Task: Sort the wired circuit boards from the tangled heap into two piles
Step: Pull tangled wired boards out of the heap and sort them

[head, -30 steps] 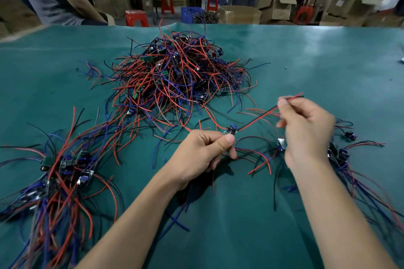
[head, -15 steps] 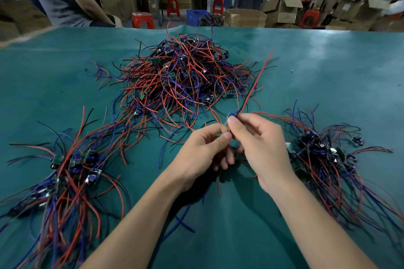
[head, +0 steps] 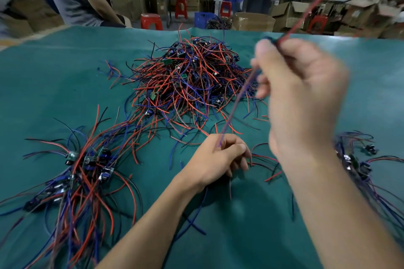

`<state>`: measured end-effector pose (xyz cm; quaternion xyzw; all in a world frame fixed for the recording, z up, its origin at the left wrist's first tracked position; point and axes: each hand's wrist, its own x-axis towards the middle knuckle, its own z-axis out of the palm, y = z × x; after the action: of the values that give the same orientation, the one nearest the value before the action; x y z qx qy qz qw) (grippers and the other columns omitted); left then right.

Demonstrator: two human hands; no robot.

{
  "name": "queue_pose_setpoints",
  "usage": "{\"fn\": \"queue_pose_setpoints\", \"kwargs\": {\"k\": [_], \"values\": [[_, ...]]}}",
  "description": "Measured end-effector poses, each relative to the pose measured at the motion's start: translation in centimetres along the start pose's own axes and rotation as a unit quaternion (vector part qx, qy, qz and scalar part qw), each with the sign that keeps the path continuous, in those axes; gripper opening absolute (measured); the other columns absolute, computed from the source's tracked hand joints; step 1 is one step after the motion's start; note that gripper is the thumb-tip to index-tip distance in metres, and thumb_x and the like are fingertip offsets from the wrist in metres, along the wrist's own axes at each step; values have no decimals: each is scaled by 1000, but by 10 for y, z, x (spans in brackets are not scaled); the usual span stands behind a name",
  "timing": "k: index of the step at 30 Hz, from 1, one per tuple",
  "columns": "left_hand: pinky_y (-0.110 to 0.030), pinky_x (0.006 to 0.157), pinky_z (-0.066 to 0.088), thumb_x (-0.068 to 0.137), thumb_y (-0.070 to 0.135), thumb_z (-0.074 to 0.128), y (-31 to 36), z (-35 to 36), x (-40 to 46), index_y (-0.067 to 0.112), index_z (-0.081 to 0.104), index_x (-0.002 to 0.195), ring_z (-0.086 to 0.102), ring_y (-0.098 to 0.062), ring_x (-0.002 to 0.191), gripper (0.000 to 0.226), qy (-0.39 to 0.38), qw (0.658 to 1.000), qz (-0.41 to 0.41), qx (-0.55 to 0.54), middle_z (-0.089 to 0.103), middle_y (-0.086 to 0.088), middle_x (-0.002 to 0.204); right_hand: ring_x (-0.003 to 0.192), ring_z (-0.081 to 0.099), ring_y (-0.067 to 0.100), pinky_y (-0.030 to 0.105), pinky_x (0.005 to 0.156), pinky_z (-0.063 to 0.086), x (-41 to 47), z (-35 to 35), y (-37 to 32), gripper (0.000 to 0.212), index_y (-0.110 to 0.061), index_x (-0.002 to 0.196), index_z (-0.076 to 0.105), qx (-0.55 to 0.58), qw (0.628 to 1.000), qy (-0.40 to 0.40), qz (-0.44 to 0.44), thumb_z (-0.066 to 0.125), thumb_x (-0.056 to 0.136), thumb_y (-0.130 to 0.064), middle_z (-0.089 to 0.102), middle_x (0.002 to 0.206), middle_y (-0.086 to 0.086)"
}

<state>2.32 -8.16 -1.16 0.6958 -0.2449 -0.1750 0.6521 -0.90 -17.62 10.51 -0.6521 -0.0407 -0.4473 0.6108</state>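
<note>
Wires, thin, limp red and blue leads point(head: 237, 102), are pinched taut between raised right hand point(head: 299, 98) and left hand point(head: 218, 157); light, snag-prone, best gripped near the board.

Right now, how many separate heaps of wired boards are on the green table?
3: the big tangled heap far centre, one sorted pile near left, another pile at the right, partly hidden behind the right forearm. Loose wires trail between them.

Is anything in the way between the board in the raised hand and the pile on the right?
Nothing visible blocks it. The right hand holds the board's wires up in the air, above the green table, and the right pile lies below it, partly hidden by that arm.
</note>
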Motion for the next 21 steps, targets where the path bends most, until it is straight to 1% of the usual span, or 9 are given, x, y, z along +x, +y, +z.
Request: {"fn": "queue_pose_setpoints", "kwargs": {"k": [2, 4, 6, 9, 11, 12, 14, 17, 21], "values": [[-13, 50, 43, 81, 5, 62, -4, 3, 1, 17, 70, 65, 52, 4, 48, 22, 37, 999, 6, -7, 66, 6, 62, 53, 60, 25, 45, 56, 55, -17, 45, -15, 24, -15, 66, 72, -1, 990, -126, 67, 75, 83, -33, 73, 67, 9], [-18, 52, 43, 90, 1, 64, -7, 4, 3, 9, 67, 76, 53, -2, 48, 17, 64, 998, 9, -21, 62, -10, 67, 60, 65, 38, 55, 58, 57, -43, 88, -23, 37, -5, 67, 72, -8, 961, -244, 127, 78, 83, -37, 70, 65, 15], [-15, 45, 39, 96, 2, 56, -7, 1, 6, 6, 65, 80, 52, -3, 42, 19, 37, 999, -10, -4, 62, -9, 60, 61, 68, 37, 53, 62, 60, -63, 116, -25, 46, -3, 67, 72, -44, 926, -343, 154, 79, 85, -44, 70, 61, 14], [-14, 46, 42, 96, -3, 54, -4, -3, 6, 6, 64, 80, 54, -2, 44, 21, 29, 999, -23, 2, 63, -2, 56, 75, 70, 33, 41, 75, 61, -65, 133, -9, 51, -11, 71, 73, -193, 870, -439, 112, 73, 84, -60, 72, 68, 8], [-23, 60, 52, 93, -7, 57, -9, -4, 5, 4, 64, 86, 57, -6, 57, 15, 35, 999, -27, 32, 66, -6, 68, 83, 69, 31, 35, 81, 58, -46, 129, 13, 42, -18, 72, 72, -278, 856, -429, 78, 68, 84, -58, 73, 77, 4], [-23, 65, 54, 90, -8, 58, -9, -5, 3, 11, 64, 85, 57, -1, 61, 20, 42, 997, -25, 61, 67, -2, 73, 85, 69, 31, 32, 81, 57, -31, 122, 25, 33, -20, 74, 73, -303, 860, -403, 76, 67, 83, -51, 74, 81, 4], [-14, 52, 47, 86, -7, 54, -6, -3, -1, 24, 60, 73, 52, 4, 51, 34, 41, 997, -3, 67, 63, 11, 63, 90, 69, 32, 28, 78, 51, 1, 103, 51, 19, -24, 85, 76, -368, 870, -316, 83, 63, 80, -37, 76, 93, 6], [-17, 43, 42, 93, -3, 52, 4, -1, -1, 13, 63, 78, 49, -5, 48, 24, 14, 1000, -9, 23, 63, -2, 60, 106, 67, 39, 36, 88, 52, 40, 68, 94, 26, -19, 104, 76, -473, 840, -234, 123, 61, 84, -20, 72, 114, 16], [-18, 43, 42, 95, 2, 55, 1, -1, 1, 15, 62, 78, 51, -8, 49, 23, 20, 1000, -16, 17, 65, -3, 60, 114, 63, 39, 43, 96, 55, 49, 43, 138, 36, -29, 118, 71, -526, 764, -351, 124, 60, 90, -8, 65, 129, 15]]}}
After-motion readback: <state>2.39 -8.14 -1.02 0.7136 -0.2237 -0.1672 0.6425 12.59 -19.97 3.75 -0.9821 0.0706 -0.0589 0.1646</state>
